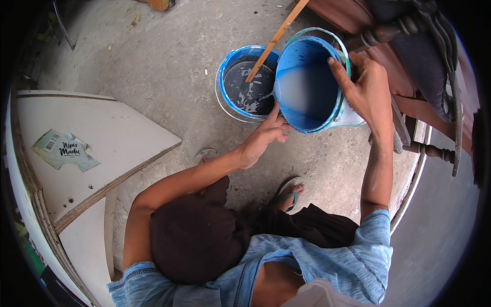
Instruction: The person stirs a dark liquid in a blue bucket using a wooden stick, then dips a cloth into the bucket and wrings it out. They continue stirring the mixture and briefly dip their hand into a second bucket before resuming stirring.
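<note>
My right hand (365, 84) grips a blue paint bucket (334, 110) by its right side, thumb over the rim. This bucket is tilted left, with thin whitish liquid (299, 92) lying toward its lower lip. Its lip meets the rim of a second blue bucket (221, 82) standing on the floor. Dark grey liquid (238, 84) with pale streaks fills part of that one, and a wooden stick (279, 36) leans in it. My left hand (263, 138) is open, its fingertips at the tilted bucket's lower edge where the two rims meet.
A white board piece (117, 128) with a torn label (66, 150) stands at the left. Dark turned-wood furniture (383, 33) and reddish-brown upholstery (409, 71) lie close on the right. My sandalled foot (289, 197) rests on the concrete floor (169, 61).
</note>
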The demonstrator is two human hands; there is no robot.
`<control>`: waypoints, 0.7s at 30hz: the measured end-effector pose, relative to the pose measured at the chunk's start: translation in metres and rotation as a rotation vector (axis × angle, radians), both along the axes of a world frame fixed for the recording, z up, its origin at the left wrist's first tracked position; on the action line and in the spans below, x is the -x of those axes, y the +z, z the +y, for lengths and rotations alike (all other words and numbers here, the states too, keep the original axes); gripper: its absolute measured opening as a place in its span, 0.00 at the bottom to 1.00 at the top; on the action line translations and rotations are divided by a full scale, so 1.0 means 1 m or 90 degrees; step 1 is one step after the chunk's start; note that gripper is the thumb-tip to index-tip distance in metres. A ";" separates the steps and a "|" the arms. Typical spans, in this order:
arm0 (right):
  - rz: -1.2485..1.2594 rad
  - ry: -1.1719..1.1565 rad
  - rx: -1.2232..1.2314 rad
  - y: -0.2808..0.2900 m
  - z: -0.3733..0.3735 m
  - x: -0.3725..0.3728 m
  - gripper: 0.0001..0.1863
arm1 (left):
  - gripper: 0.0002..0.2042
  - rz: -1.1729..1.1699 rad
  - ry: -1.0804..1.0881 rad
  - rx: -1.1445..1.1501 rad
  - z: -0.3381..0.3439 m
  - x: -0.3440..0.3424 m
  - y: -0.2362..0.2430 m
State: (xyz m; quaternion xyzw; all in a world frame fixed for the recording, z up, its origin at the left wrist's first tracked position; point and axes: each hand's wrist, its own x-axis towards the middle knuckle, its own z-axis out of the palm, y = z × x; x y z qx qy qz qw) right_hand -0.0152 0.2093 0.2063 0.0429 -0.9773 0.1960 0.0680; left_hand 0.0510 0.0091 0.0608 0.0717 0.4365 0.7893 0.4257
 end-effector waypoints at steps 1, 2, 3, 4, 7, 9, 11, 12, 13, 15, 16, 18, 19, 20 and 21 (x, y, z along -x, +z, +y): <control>-0.002 -0.004 0.001 0.000 0.000 0.000 0.20 | 0.46 0.001 0.000 0.000 0.000 0.000 0.001; -0.004 -0.008 0.003 0.001 -0.001 -0.001 0.20 | 0.46 0.003 0.000 0.000 0.000 0.000 0.002; -0.006 -0.012 0.004 0.001 -0.002 -0.001 0.20 | 0.46 0.003 -0.001 0.000 0.000 0.001 0.002; -0.005 -0.008 0.001 0.001 -0.002 -0.001 0.20 | 0.46 0.002 -0.003 0.000 0.000 0.001 0.002; -0.004 -0.001 -0.005 0.002 -0.002 -0.001 0.20 | 0.46 -0.001 -0.004 0.001 0.000 0.001 0.002; -0.006 -0.003 -0.008 0.002 -0.002 -0.001 0.20 | 0.46 -0.001 -0.005 -0.001 0.001 0.001 0.001; 0.004 0.000 -0.006 0.002 -0.002 0.000 0.21 | 0.46 0.000 -0.006 -0.004 0.001 0.001 0.001; 0.009 0.001 -0.005 0.002 -0.003 0.000 0.21 | 0.46 -0.003 -0.003 -0.004 0.001 0.000 0.001; 0.008 -0.001 -0.005 0.002 -0.003 0.000 0.21 | 0.46 -0.006 0.000 -0.004 0.002 0.000 0.001; 0.005 -0.005 -0.005 0.002 -0.003 0.000 0.21 | 0.46 -0.011 0.003 -0.003 0.002 -0.001 0.001; 0.005 0.000 -0.009 0.002 -0.003 0.000 0.21 | 0.46 -0.013 0.003 -0.003 0.002 0.000 0.001; 0.006 0.010 -0.016 -0.001 0.000 0.000 0.21 | 0.47 -0.016 0.003 -0.003 0.002 0.000 -0.001; 0.009 0.014 -0.020 0.000 0.000 -0.001 0.21 | 0.47 -0.015 0.004 -0.003 0.002 -0.001 -0.001; 0.013 0.018 -0.023 0.000 0.000 -0.001 0.21 | 0.47 -0.015 0.004 -0.003 0.002 -0.001 -0.001; 0.016 0.021 -0.027 0.001 0.000 -0.001 0.21 | 0.47 -0.013 0.002 -0.002 0.002 -0.001 0.000</control>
